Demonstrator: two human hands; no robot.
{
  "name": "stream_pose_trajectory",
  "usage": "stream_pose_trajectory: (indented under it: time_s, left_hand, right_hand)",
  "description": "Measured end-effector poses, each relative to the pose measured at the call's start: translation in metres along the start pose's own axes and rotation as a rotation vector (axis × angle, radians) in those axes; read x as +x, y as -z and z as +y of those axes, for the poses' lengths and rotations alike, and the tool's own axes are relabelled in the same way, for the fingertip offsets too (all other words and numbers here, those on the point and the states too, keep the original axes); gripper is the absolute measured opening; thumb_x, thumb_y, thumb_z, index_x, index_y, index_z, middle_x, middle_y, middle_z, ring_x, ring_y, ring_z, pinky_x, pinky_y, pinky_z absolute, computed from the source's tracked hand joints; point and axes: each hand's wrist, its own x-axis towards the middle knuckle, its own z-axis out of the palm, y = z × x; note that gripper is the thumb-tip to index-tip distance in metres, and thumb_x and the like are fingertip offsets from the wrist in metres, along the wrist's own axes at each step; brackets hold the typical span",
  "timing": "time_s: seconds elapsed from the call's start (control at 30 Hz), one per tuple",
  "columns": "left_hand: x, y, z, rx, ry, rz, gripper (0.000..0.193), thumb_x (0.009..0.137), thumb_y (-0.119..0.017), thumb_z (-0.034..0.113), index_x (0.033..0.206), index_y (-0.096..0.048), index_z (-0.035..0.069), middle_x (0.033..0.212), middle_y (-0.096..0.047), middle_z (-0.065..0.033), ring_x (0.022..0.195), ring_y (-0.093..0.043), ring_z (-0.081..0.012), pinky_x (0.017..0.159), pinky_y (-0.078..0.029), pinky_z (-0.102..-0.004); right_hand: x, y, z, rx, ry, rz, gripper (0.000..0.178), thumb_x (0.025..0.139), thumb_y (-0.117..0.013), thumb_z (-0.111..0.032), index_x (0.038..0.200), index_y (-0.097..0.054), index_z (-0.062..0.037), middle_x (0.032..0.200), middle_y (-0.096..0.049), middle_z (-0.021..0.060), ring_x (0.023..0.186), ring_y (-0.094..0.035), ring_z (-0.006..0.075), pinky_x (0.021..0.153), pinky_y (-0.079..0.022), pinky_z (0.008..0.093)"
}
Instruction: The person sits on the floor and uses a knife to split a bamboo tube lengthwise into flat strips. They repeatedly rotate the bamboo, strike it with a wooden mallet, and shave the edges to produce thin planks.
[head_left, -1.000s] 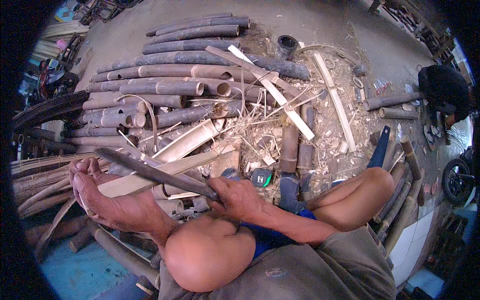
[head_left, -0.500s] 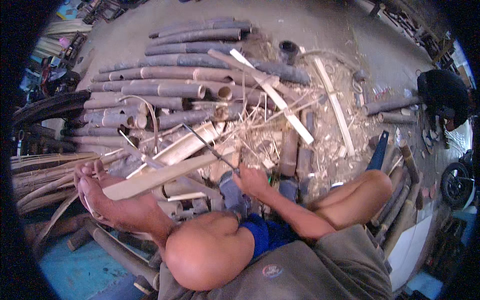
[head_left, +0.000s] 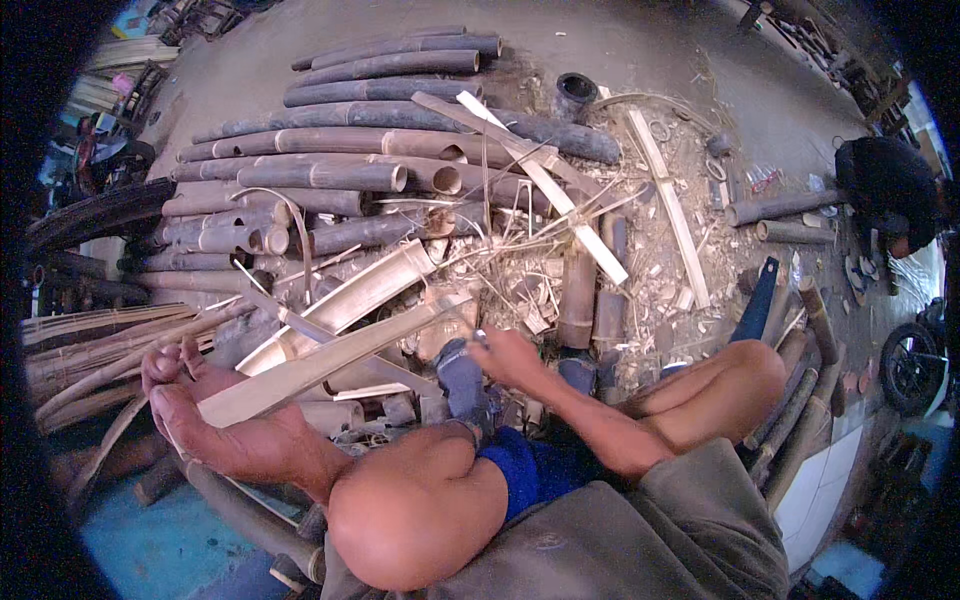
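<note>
In my left hand (head_left: pixel 215 415) lies the near end of a pale split bamboo slat (head_left: pixel 330 362); the fingers curl up around it. The slat slants away to the right, and its far end is beside a pale block (head_left: pixel 440 322) in front of my shins. My right hand (head_left: pixel 508 358) is closed on the handle of a long-bladed knife, close to the slat's far end. The blade is smeared or turned nearly edge-on, so little of it shows. A wider split bamboo half (head_left: pixel 370 290) lies just beyond the slat.
Several dark bamboo poles (head_left: pixel 340 178) lie side by side ahead to the left. Shavings (head_left: pixel 650 240) cover the floor ahead, with pale strips (head_left: pixel 672 215) on them. A blue-handled saw (head_left: pixel 757 305) stands by my right knee. A person (head_left: pixel 890 195) in dark clothes is at far right.
The knife blade, clearly seen pointing up and left before, has swung and is now hardly visible. My right hand has shifted slightly; the left still holds the slat.
</note>
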Motion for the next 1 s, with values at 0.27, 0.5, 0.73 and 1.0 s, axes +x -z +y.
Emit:
stream_pose_trajectory:
  time_s: [0.27,0.5,0.73,1.0]
  left_hand:
    - [0.000,0.010,0.004,-0.099,0.074,-0.003,0.027,0.093,-0.051,0.024,0.104,-0.058,0.000,0.109,-0.055,-0.0103,0.113,-0.052,-0.0221,0.109,-0.039,-0.0495]
    - [-0.004,0.017,0.015,-0.073,0.050,0.009,0.028,0.094,-0.049,0.025,0.105,-0.060,0.002,0.110,-0.056,-0.0088,0.115,-0.052,-0.0229,0.111,-0.037,-0.0539]
    - [0.002,0.032,0.014,-0.059,0.046,0.022,0.026,0.092,-0.049,0.023,0.102,-0.060,0.002,0.107,-0.057,-0.0082,0.113,-0.053,-0.0230,0.110,-0.037,-0.0581]
    - [0.000,0.009,0.022,-0.230,0.247,-0.152,0.024,0.098,-0.050,0.023,0.080,-0.049,0.008,0.083,-0.048,-0.0039,0.074,-0.052,-0.0151,0.073,-0.048,-0.0351]
  right_hand:
    - [0.000,0.031,-0.050,-0.178,-0.016,0.053,0.036,0.092,-0.063,-0.037,0.099,-0.059,-0.0028,0.080,-0.068,0.0238,0.077,-0.067,0.0466,0.068,-0.053,0.0551]
    - [-0.017,0.032,-0.078,-0.216,0.195,0.020,0.037,0.091,-0.063,-0.039,0.103,-0.061,-0.0043,0.076,-0.068,0.0223,0.074,-0.069,0.0422,0.065,-0.055,0.0532]
    - [0.004,0.014,-0.043,-0.143,0.187,0.129,0.035,0.090,-0.064,-0.039,0.097,-0.062,-0.0046,0.071,-0.066,0.0241,0.068,-0.067,0.0454,0.061,-0.053,0.0555]
    - [0.027,-0.008,0.053,-0.234,-0.130,0.081,0.036,0.090,-0.063,-0.038,0.101,-0.060,-0.0031,0.077,-0.067,0.0252,0.076,-0.068,0.0451,0.067,-0.054,0.0549]
